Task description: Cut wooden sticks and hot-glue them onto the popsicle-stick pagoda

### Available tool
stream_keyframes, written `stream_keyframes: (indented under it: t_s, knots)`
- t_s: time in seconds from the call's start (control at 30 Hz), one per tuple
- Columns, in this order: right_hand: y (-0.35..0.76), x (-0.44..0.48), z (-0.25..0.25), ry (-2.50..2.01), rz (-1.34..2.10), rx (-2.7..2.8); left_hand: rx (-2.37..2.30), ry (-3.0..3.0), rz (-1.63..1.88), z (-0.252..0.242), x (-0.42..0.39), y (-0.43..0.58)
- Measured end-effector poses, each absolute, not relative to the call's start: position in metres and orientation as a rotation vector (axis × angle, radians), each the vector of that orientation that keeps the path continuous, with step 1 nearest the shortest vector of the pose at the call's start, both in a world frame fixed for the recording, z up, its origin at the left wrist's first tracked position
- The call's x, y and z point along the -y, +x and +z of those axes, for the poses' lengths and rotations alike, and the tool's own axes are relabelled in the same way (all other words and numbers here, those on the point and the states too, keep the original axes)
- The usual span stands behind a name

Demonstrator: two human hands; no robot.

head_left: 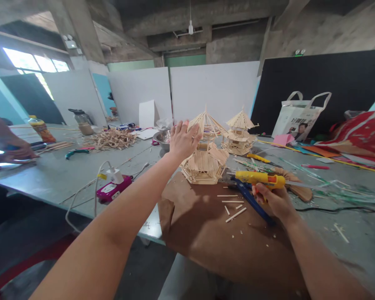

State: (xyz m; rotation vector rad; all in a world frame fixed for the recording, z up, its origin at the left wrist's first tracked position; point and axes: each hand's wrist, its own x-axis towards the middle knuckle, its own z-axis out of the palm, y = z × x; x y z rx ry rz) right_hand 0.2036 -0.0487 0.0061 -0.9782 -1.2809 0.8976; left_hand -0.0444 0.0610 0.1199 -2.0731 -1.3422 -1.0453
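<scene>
Yellow and orange, a glue gun (pixel 276 181) is sitting firmly grasped in the right hand (pixel 273 201), whose fingers are curling round the handle while the nozzle is pointing left, toward the nearer stick model (pixel 203 166); that pale wooden model is standing upright at the far end of a brown board (pixel 203 221), its pointed roof rising above the walls; the left hand (pixel 184 139) is reaching forward with its back upward and its fingers extended, overlapping the left side of that roof in view; whether its fingertips are gripping or touching anything, I cannot tell; a metal bowl (pixel 164 139) is showing partly behind that hand; blue-handled pliers (pixel 253 202) are lying below the glue gun, and loose short sticks (pixel 236 214) are lying on the board before the model; a second stick model (pixel 239 135) is standing behind and to the right; a purple power strip (pixel 112 192) is resting left of the left forearm, while a heap of sticks (pixel 112 139) is lying farther back.
</scene>
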Motion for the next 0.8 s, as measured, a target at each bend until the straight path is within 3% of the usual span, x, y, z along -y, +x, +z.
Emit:
stream_keyframes:
  t_s: [0.27,0.33,0.4,0.5,0.8]
  knots:
    - [0.212,0.041,0.005,-0.935,0.812,1.183,1.169,-2.27,-1.53,0.089,0.01,-0.029]
    - [0.214,0.037,0.004,-0.915,0.798,1.111,1.172,-2.638,-1.279,0.069,0.024,-0.016]
    - [0.216,0.035,0.004,-0.9,0.802,1.044,1.154,-2.936,-0.784,0.051,0.026,-0.002]
    - [0.218,0.033,0.005,-0.876,0.831,0.96,1.182,-2.958,-0.191,0.03,0.016,0.013]
    - [0.221,0.032,-0.003,-0.831,0.867,0.959,1.124,-2.867,-0.183,-0.006,0.002,0.018]
